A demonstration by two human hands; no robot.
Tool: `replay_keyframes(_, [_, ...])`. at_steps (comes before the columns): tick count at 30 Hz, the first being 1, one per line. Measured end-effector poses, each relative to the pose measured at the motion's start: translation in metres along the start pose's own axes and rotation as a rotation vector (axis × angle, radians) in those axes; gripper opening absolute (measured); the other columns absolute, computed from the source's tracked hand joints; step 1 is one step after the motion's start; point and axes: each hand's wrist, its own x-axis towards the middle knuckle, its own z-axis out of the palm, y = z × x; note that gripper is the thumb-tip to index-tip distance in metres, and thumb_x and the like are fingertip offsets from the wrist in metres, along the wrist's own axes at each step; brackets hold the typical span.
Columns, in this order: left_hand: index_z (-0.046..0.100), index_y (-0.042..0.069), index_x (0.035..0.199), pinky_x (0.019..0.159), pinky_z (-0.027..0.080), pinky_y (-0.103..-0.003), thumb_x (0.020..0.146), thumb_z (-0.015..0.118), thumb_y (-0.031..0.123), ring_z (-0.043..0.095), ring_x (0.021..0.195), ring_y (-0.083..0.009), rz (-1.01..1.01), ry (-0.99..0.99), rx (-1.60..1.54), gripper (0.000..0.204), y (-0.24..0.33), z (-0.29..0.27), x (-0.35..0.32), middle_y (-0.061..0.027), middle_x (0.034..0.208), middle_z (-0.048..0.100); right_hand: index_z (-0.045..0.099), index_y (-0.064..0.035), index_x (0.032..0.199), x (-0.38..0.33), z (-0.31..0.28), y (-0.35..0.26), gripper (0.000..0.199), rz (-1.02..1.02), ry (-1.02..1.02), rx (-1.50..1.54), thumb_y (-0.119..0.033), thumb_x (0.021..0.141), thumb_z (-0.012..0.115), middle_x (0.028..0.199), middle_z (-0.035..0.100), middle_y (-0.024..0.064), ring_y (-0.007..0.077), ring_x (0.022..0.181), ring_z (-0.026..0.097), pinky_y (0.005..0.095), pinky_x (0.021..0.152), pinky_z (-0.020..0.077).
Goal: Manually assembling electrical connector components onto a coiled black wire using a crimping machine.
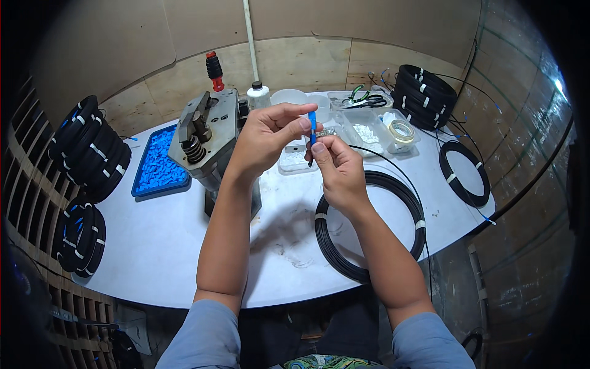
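Observation:
Over the middle of the table, both my hands meet at a small blue connector (312,118) held upright. My left hand (267,136) pinches it between thumb and fingers near its upper part. Just below, my right hand (342,173) is closed around the lower end of the connector, where a black cable joins; the exact grip is partly hidden by the fingers. From the right hand a black cable (393,162) arcs to the right and down beside a large black cable coil (321,237) bound with white tape, lying flat under my right forearm.
A metal hand press (215,132) stands left of my hands, beside a blue tray (138,192) of blue connector pieces. Stacked cable coils (101,147) sit at the left, more coils (424,98) at the back right. Clear boxes of white parts (365,136), a tape roll (402,130) and pliers (362,98) lie behind.

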Motion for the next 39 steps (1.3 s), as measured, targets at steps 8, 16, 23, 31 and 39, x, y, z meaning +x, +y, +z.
replay_keyframes(8, [0.068, -0.004, 0.117, 0.086, 0.056, -0.03, 0.093, 0.07, 0.007, 0.069, 0.092, -0.016, -0.003, -0.019, 0.042, 0.027, -0.007, -0.001, 0.0, -0.0126, 0.098, 0.074, 0.06, -0.001, 0.101, 0.0, -0.002, 0.002, 0.022, 0.064, 0.014, 0.051, -0.023, 0.105, 0.055, 0.084, 0.061, 0.0019, 0.0076, 0.078, 0.054, 0.0235, 0.075, 0.0446])
replay_keyframes(16, [0.067, -0.003, 0.116, 0.083, 0.055, -0.031, 0.093, 0.07, 0.009, 0.07, 0.092, -0.0176, 0.068, 0.085, 0.074, 0.026, -0.01, 0.007, 0.002, -0.014, 0.099, 0.073, 0.067, 0.0007, 0.101, 0.004, -0.006, 0.0, 0.026, 0.075, 0.034, 0.224, -0.024, 0.102, 0.06, 0.078, 0.061, -0.0021, 0.0046, 0.074, 0.054, 0.0213, 0.069, 0.0439])
replay_keyframes(23, [0.065, -0.003, 0.117, 0.08, 0.056, -0.031, 0.098, 0.065, 0.013, 0.069, 0.092, -0.0182, 0.038, 0.049, -0.092, 0.025, -0.021, 0.004, 0.004, -0.0113, 0.097, 0.071, 0.07, -0.0016, 0.095, 0.003, -0.008, -0.001, 0.028, 0.052, -0.05, 0.116, -0.026, 0.103, 0.058, 0.077, 0.057, -0.0029, 0.0041, 0.072, 0.049, 0.0209, 0.066, 0.0407])
replay_keyframes(31, [0.065, -0.002, 0.11, 0.073, 0.051, -0.031, 0.1, 0.062, 0.021, 0.06, 0.082, -0.014, -0.072, -0.099, -0.543, 0.026, -0.037, 0.006, 0.005, -0.0061, 0.095, 0.066, 0.066, -0.0017, 0.092, 0.0, -0.003, 0.002, 0.029, 0.0, 0.028, 0.06, -0.027, 0.103, 0.057, 0.073, 0.052, -0.0048, 0.0034, 0.068, 0.044, 0.0213, 0.059, 0.0376])
replay_keyframes(39, [0.066, -0.001, 0.108, 0.077, 0.052, -0.031, 0.1, 0.062, 0.022, 0.061, 0.089, -0.014, -0.1, -0.134, -0.454, 0.024, -0.042, 0.008, 0.005, -0.0067, 0.1, 0.066, 0.064, -0.0023, 0.088, 0.0, -0.002, 0.011, 0.029, -0.012, 0.101, 0.042, -0.026, 0.103, 0.057, 0.071, 0.051, -0.0054, 0.0027, 0.064, 0.042, 0.0219, 0.056, 0.036])
